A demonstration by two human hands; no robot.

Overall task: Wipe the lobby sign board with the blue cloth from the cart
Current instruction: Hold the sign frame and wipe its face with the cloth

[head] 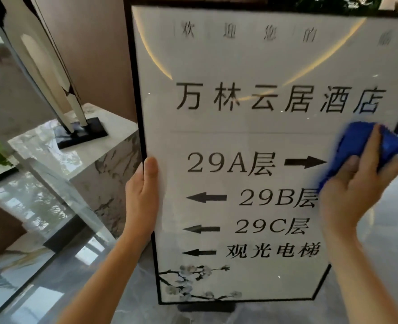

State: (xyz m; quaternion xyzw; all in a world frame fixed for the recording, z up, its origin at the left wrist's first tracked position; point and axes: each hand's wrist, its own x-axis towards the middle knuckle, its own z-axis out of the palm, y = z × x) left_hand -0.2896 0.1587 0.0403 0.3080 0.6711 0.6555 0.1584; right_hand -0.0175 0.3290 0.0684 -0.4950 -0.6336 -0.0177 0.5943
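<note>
- Two hands are busy at the sign, so the wiping looks to be under way and not yet finished
- At far left a tall white sculpture (60, 90) on a dark base stands on a marble block (95, 146); it has no part in the task
- Next, the left hand (142, 195) grips the left edge of the lobby sign board (251, 141): the thumb lies on the front face and the fingers go behind the black frame, out of sight. I judge that it steadies the board
- In the middle, the glass face shows reflections of lamps. Whether any part is already clean I cannot tell, since no dirt or streaks can be seen
- At right, the right hand (356, 188) is curled on the bunched blue cloth (361, 146) and presses it to the board near the right edge, just beside the arrow of the 29A line
- The cloth is in use, so fetching it from the cart is done; the cart is not in view
- Left to do, in my judgement: the remaining surface, perhaps also the frame
</note>
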